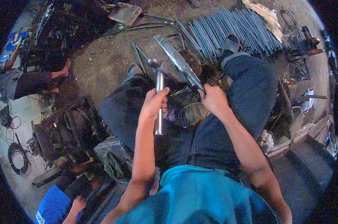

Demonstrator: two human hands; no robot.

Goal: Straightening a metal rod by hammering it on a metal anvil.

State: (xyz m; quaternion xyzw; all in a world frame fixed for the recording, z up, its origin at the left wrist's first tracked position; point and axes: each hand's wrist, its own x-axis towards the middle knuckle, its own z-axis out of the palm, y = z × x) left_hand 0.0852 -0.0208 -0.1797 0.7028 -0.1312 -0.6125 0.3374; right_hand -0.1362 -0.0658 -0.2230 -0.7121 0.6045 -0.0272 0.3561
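My left hand [155, 102] is wrapped round the metal handle of a hammer [159, 81], its head raised at the far end. In my right hand [215, 100] is the narrow end of a broad, rough silvery blade [175, 58], which slants away to the far left. Hammer head and blade are apart, with the blade to the right. Both are between my knees, above a dark cluster of metal pieces that I cannot make out well. A pale round object [195, 114] is just below my right hand.
Many thin grey metal rods [234, 31] lie at the far right. A shovel blade [125, 14] rests at the far left. An angle grinder [310, 41] stands at the right. Two other people are on the left, one in a blue shirt [55, 203]. A coiled black cable [17, 158] lies there.
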